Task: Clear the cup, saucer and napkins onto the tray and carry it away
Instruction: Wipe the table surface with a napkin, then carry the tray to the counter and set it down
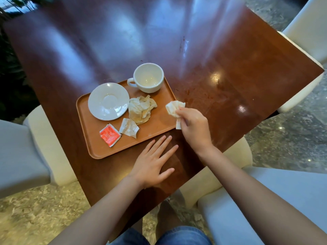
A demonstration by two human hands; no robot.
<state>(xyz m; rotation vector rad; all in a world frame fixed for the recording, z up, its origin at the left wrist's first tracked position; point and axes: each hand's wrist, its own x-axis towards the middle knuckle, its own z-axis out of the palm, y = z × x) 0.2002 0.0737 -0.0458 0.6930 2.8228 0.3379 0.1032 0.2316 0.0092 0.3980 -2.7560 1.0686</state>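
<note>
An orange-brown tray (pixel 155 124) lies on the dark wooden table (pixel 230 71). On the tray stand a white cup (pixel 148 77) at its far corner and a white saucer (pixel 108 101) at its left. A crumpled, stained napkin (pixel 141 109) lies in the tray's middle, with a torn beige sachet (pixel 128 128) and a red sachet (pixel 109 134) near its front edge. My right hand (pixel 193 128) is shut on a second crumpled napkin (pixel 174 107), held over the tray's right edge. My left hand (pixel 154 163) rests flat on the table, fingers apart, just in front of the tray.
Cream and grey chairs stand around the table: one at the left (pixel 35 152), one at the right front (pixel 265 200), one at the far right (pixel 306 29). Stains mark the table (pixel 210 97) right of the tray. The floor is marbled stone (pixel 292 138).
</note>
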